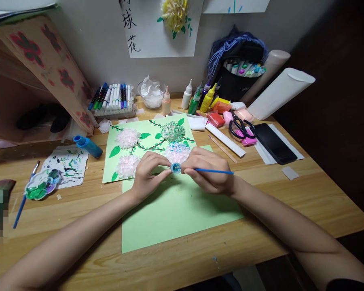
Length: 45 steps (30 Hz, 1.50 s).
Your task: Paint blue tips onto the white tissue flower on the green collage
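Left hand (150, 173): grip closed, thumb and fingertips pinching a small blue cap (176, 168). Right hand (210, 169): grip closed around a blue paintbrush (216, 171), its tip inside the cap. The cap is held up between both hands, at the lower edge of the flower picture (107, 169). An uncapped blue bottle (88, 146) lies tilted on the surface (291, 210), left of the picture.

- Head view, from above the near side of the flat, light-brown, wood-grained desk (309, 194).
- Faces forward and down, close over the desk.
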Each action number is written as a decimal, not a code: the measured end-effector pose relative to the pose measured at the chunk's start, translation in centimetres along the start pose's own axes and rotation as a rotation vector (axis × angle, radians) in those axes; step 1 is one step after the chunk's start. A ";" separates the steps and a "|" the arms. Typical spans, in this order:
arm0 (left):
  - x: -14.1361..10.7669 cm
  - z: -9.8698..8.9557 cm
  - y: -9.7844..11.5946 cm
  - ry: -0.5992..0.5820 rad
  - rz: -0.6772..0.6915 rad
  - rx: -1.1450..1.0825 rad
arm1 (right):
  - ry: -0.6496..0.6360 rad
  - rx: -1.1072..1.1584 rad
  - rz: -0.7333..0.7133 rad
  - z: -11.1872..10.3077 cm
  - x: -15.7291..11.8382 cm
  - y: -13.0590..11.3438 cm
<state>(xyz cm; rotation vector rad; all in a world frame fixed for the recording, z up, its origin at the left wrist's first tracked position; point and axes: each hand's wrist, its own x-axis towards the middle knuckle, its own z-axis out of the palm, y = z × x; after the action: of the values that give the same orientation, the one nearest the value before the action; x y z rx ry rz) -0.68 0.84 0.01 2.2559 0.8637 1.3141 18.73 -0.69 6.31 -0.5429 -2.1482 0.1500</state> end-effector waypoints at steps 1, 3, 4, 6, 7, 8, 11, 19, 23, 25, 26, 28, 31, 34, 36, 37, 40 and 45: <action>0.0 0.0 0.0 0.001 -0.006 0.003 | -0.016 -0.015 -0.017 0.0 0.0 0.0; 0.0 0.0 0.0 0.000 -0.010 0.007 | -0.041 -0.017 -0.033 0.0 0.0 0.0; 0.0 0.0 0.0 0.001 -0.008 0.008 | -0.042 -0.008 -0.026 0.0 0.1 0.0; 0.0 0.0 0.0 0.007 0.002 0.005 | -0.021 0.008 0.012 0.0 0.1 0.0; 0.0 0.0 0.0 0.011 0.004 0.003 | -0.005 0.011 0.034 0.0 0.1 0.1; 0.1 0.0 0.0 0.013 0.006 0.000 | 0.011 0.013 0.052 0.0 0.1 0.1; 0.1 0.1 0.0 0.013 0.003 -0.005 | 0.019 0.018 0.076 -0.1 0.2 0.1; 0.1 0.1 0.0 0.022 -0.012 0.010 | 0.001 0.024 0.080 0.0 0.3 0.1; 0.0 0.1 0.0 0.033 0.009 0.039 | -0.015 0.019 0.085 0.1 0.1 0.3; 0.0 0.1 0.0 0.036 0.027 0.053 | -0.017 0.015 0.094 0.1 0.1 0.3; 0.0 0.1 0.1 0.038 0.033 0.060 | -0.014 0.013 0.095 0.1 0.1 0.3; 0.0 0.1 0.2 0.042 0.033 0.077 | -0.013 0.011 0.088 0.0 0.1 0.2; 0.0 0.1 0.3 0.055 0.027 0.102 | -0.013 0.017 0.090 -0.1 0.2 0.1; -0.1 0.2 0.4 0.076 0.016 0.118 | 0.012 0.030 0.109 -0.2 0.2 0.2; -0.2 0.3 0.4 0.083 0.003 0.123 | 0.026 0.038 0.118 -0.2 0.1 0.3; -0.2 0.3 0.3 0.083 -0.003 0.124 | 0.031 0.042 0.125 -0.2 0.1 0.3; -0.2 0.3 0.3 0.083 -0.021 0.125 | 0.054 0.049 0.162 -0.4 0.0 0.2; -0.1 0.3 0.2 0.101 -0.053 0.111 | 0.165 0.096 0.245 -1.2 0.1 -0.2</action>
<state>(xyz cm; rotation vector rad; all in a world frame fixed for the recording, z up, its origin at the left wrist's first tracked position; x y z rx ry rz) -0.43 0.64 -0.10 2.2492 1.0483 1.3981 19.58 -0.89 7.16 -0.7356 -1.8993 0.3304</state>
